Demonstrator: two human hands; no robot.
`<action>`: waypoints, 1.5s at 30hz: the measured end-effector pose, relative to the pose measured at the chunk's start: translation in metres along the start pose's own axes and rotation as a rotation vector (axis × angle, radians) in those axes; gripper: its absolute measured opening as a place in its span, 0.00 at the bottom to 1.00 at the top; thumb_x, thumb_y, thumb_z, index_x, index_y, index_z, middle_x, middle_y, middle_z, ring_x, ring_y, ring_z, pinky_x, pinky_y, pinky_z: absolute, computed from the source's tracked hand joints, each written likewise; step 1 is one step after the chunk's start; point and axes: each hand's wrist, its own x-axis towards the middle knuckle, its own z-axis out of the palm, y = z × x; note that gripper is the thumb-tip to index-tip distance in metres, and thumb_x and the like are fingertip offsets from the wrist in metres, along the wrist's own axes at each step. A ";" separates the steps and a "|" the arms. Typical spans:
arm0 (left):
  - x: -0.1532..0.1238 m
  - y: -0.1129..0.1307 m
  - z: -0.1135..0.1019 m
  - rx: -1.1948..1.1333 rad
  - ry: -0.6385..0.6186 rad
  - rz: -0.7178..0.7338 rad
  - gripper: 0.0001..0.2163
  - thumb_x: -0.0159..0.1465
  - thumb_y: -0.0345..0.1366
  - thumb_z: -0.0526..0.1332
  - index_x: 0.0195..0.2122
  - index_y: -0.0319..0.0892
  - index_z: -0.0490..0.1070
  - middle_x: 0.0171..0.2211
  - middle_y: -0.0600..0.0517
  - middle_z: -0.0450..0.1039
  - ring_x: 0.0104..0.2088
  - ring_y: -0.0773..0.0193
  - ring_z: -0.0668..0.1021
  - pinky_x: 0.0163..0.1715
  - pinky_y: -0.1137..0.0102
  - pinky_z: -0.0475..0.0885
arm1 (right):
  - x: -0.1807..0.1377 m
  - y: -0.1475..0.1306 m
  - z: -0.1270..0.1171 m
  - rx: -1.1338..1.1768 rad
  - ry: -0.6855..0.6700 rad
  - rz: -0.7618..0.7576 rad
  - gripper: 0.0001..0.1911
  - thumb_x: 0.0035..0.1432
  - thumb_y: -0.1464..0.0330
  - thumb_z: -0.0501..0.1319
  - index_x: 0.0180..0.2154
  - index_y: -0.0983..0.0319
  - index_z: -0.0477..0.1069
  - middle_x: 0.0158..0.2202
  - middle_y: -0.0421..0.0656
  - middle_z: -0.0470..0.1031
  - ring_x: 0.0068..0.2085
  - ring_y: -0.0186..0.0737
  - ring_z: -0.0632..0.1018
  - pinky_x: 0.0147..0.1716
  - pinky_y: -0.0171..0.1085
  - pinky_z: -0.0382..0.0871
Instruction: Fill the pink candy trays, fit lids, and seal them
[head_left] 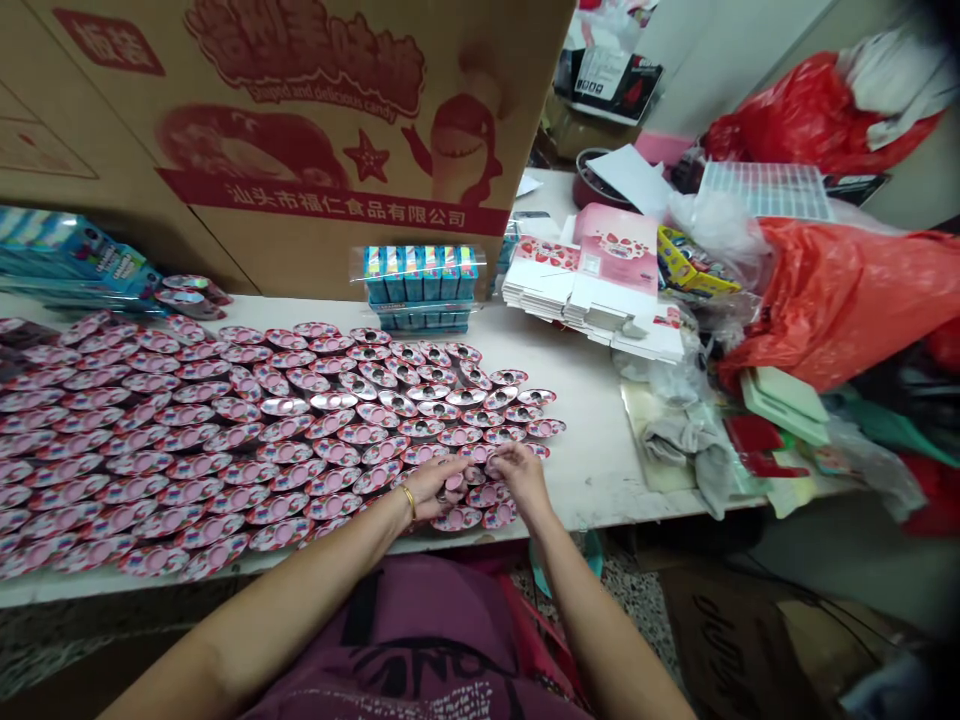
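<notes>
Rows of small oval pink-and-red printed packs (225,470) stand close together on the white table. Most have a round pink disc in the middle of the top; several near the right end, such as one pack (397,402), show a dark round opening instead. My left hand (433,490) is closed over the right end of the rows, with small pink discs (454,482) in its fingers. Beside it, the fingertips of my right hand (523,478) are pinched together just above a pack (477,458). Whatever they hold is too small to make out.
A large cardboard box (315,235) stands behind the rows. In front of it sit wrapped blue packs (421,285). Flattened pink-and-white cartons (600,270) are stacked at the right, near a grey cloth (690,450) and red plastic bags (855,300). The table's front edge (585,520) runs close to me.
</notes>
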 end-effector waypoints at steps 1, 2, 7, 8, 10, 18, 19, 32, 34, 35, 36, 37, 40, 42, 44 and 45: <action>0.000 0.003 -0.002 -0.047 -0.022 -0.007 0.09 0.51 0.36 0.62 0.27 0.36 0.64 0.22 0.53 0.66 0.17 0.78 0.65 0.11 0.84 0.51 | 0.010 -0.001 -0.007 -0.122 0.055 -0.013 0.07 0.43 0.65 0.57 0.27 0.62 0.65 0.22 0.38 0.68 0.23 0.34 0.69 0.24 0.32 0.63; 0.000 0.006 -0.005 -0.087 -0.031 -0.010 0.08 0.51 0.36 0.61 0.27 0.36 0.64 0.22 0.52 0.66 0.18 0.77 0.66 0.12 0.84 0.52 | 0.021 -0.003 -0.014 -0.282 0.098 -0.032 0.06 0.43 0.66 0.56 0.26 0.62 0.65 0.22 0.39 0.69 0.25 0.35 0.70 0.26 0.33 0.63; -0.004 0.016 -0.014 -0.159 -0.014 0.026 0.08 0.53 0.36 0.60 0.28 0.36 0.64 0.25 0.52 0.67 0.20 0.76 0.69 0.13 0.84 0.58 | 0.063 -0.021 -0.021 -1.034 0.033 -0.041 0.06 0.44 0.71 0.56 0.29 0.62 0.68 0.32 0.46 0.72 0.36 0.40 0.72 0.33 0.33 0.61; -0.005 0.017 -0.014 -0.157 -0.002 0.035 0.08 0.53 0.36 0.60 0.28 0.36 0.64 0.25 0.52 0.67 0.20 0.76 0.68 0.13 0.84 0.58 | 0.069 -0.024 -0.017 -1.120 0.007 -0.013 0.09 0.44 0.72 0.57 0.32 0.63 0.68 0.34 0.48 0.72 0.37 0.41 0.72 0.33 0.34 0.61; -0.008 0.019 -0.014 -0.150 0.016 0.062 0.08 0.53 0.36 0.61 0.27 0.36 0.64 0.24 0.53 0.66 0.19 0.78 0.67 0.12 0.85 0.57 | 0.077 -0.030 -0.011 -1.235 -0.020 0.063 0.15 0.44 0.71 0.57 0.38 0.63 0.66 0.37 0.50 0.71 0.38 0.43 0.72 0.33 0.35 0.61; -0.005 0.023 -0.020 -0.129 0.229 0.151 0.11 0.48 0.37 0.64 0.27 0.39 0.63 0.21 0.57 0.64 0.18 0.76 0.67 0.15 0.80 0.64 | 0.069 -0.038 -0.010 -1.125 -0.016 -0.001 0.15 0.44 0.66 0.60 0.37 0.63 0.66 0.34 0.48 0.72 0.36 0.44 0.72 0.33 0.38 0.63; -0.003 0.023 -0.020 -0.123 0.267 0.164 0.11 0.47 0.37 0.65 0.27 0.39 0.63 0.20 0.57 0.64 0.18 0.75 0.67 0.16 0.79 0.65 | 0.060 -0.037 -0.004 -0.988 -0.011 -0.046 0.14 0.46 0.64 0.58 0.36 0.62 0.67 0.32 0.46 0.72 0.34 0.42 0.72 0.32 0.36 0.63; -0.005 0.022 -0.039 -0.172 0.319 0.158 0.07 0.50 0.34 0.61 0.27 0.39 0.63 0.23 0.53 0.67 0.23 0.70 0.73 0.13 0.81 0.61 | 0.065 -0.035 0.020 -0.769 -0.013 -0.139 0.08 0.46 0.68 0.54 0.30 0.61 0.69 0.28 0.41 0.73 0.32 0.37 0.72 0.32 0.33 0.62; -0.011 0.026 -0.042 -0.207 0.269 0.158 0.06 0.51 0.32 0.60 0.28 0.39 0.63 0.25 0.52 0.68 0.24 0.68 0.73 0.14 0.80 0.62 | 0.083 -0.044 0.019 -1.010 -0.008 -0.084 0.09 0.45 0.69 0.56 0.33 0.62 0.69 0.32 0.45 0.73 0.36 0.40 0.72 0.34 0.34 0.62; -0.014 0.028 -0.042 -0.220 0.239 0.166 0.06 0.51 0.31 0.59 0.29 0.39 0.63 0.26 0.51 0.69 0.25 0.68 0.74 0.14 0.80 0.62 | 0.090 -0.047 0.022 -1.106 -0.029 -0.038 0.12 0.44 0.69 0.57 0.35 0.63 0.68 0.34 0.48 0.73 0.37 0.42 0.72 0.35 0.35 0.62; -0.017 0.030 -0.042 -0.231 0.211 0.175 0.06 0.50 0.29 0.59 0.30 0.39 0.63 0.27 0.50 0.69 0.26 0.67 0.74 0.15 0.80 0.63 | 0.096 -0.049 0.026 -1.181 -0.054 0.014 0.14 0.44 0.69 0.58 0.37 0.63 0.68 0.36 0.50 0.72 0.38 0.44 0.72 0.35 0.36 0.62; -0.019 0.032 -0.042 -0.242 0.187 0.184 0.07 0.50 0.28 0.58 0.31 0.39 0.63 0.29 0.49 0.70 0.28 0.66 0.74 0.17 0.79 0.64 | 0.101 -0.050 0.030 -1.236 -0.078 0.060 0.16 0.44 0.69 0.58 0.39 0.64 0.67 0.37 0.51 0.71 0.39 0.45 0.72 0.34 0.37 0.63; -0.026 0.038 -0.041 -0.295 0.147 0.191 0.09 0.50 0.26 0.57 0.33 0.39 0.63 0.32 0.48 0.70 0.32 0.64 0.75 0.22 0.76 0.68 | 0.111 -0.051 0.035 -1.300 -0.132 0.135 0.19 0.44 0.70 0.59 0.42 0.63 0.65 0.40 0.52 0.70 0.41 0.47 0.72 0.34 0.39 0.63; -0.031 0.041 -0.042 -0.344 0.121 0.189 0.09 0.50 0.26 0.56 0.34 0.39 0.63 0.34 0.47 0.70 0.36 0.61 0.75 0.28 0.71 0.70 | 0.112 -0.053 0.033 -1.308 -0.149 0.132 0.20 0.42 0.70 0.60 0.42 0.63 0.65 0.40 0.52 0.70 0.41 0.48 0.72 0.34 0.39 0.64; -0.034 0.043 -0.044 -0.384 0.096 0.181 0.10 0.51 0.26 0.55 0.35 0.39 0.63 0.36 0.46 0.70 0.38 0.60 0.74 0.33 0.67 0.70 | 0.106 -0.055 0.031 -1.302 -0.135 0.089 0.20 0.42 0.69 0.61 0.41 0.63 0.66 0.38 0.51 0.71 0.40 0.48 0.72 0.34 0.39 0.63; -0.035 0.043 -0.046 -0.396 0.087 0.175 0.10 0.51 0.25 0.55 0.36 0.38 0.63 0.37 0.45 0.70 0.38 0.60 0.74 0.34 0.66 0.70 | 0.099 -0.057 0.032 -1.276 -0.108 0.042 0.19 0.43 0.68 0.61 0.41 0.63 0.66 0.37 0.50 0.71 0.39 0.48 0.72 0.34 0.39 0.63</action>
